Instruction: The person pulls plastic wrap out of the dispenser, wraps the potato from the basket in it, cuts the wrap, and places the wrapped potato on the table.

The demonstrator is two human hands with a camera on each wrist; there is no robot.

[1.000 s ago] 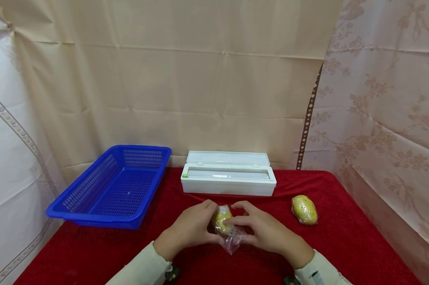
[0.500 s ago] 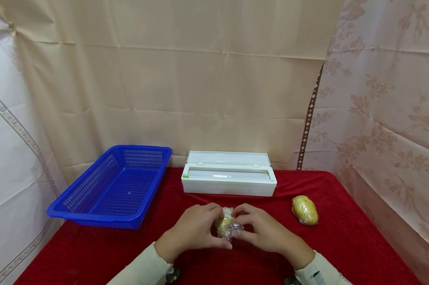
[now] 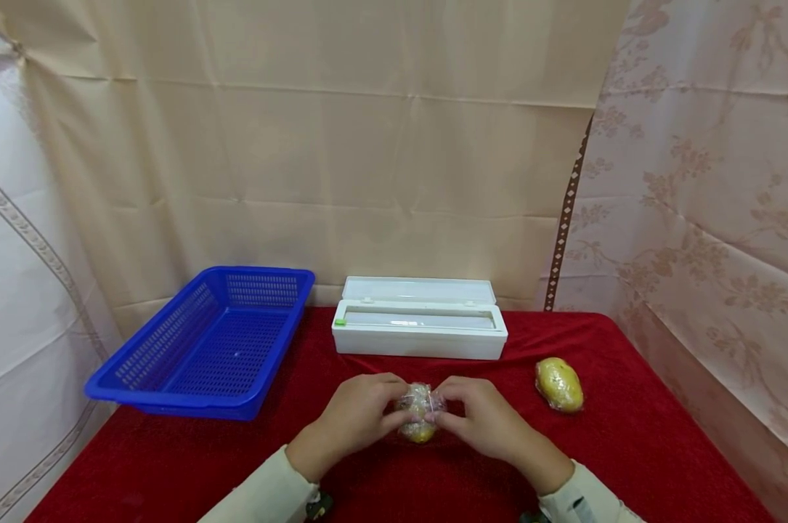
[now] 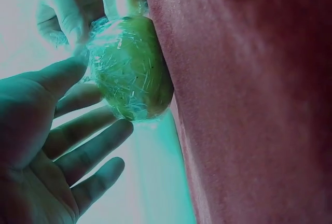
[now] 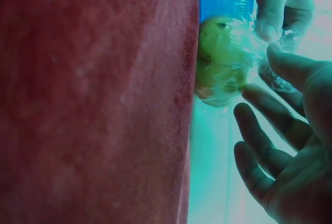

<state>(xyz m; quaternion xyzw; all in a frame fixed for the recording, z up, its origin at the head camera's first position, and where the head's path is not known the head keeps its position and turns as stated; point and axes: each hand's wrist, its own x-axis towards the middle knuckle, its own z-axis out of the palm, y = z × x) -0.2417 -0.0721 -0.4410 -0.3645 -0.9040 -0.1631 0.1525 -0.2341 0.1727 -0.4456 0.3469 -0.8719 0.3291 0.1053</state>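
Note:
A yellow potato [image 3: 420,434] in clear cling film [image 3: 417,398] rests on the red cloth between both hands. My left hand [image 3: 361,412] pinches the gathered film on the potato's left between thumb and index finger; its other fingers spread beside the potato in the left wrist view. From the right, my right hand [image 3: 488,418] pinches the film's bunched edge with thumb and forefinger, the remaining fingers loosely bent. Several dark eyes mark the potato [image 5: 218,53] in the right wrist view. The fingers and crumpled film cover part of its top.
Farther right lies a second film-wrapped potato [image 3: 559,385]. Behind the hands stands a white cling film box [image 3: 420,343], its lid raised and a roll inside. A blue plastic basket [image 3: 253,407] is at the left. Curtains hang behind the red-covered table [image 3: 655,450].
The potato has been turned, its yellow end now nearer me. The loose film that hung toward me is now gathered on top, and both hands have closed in on it.

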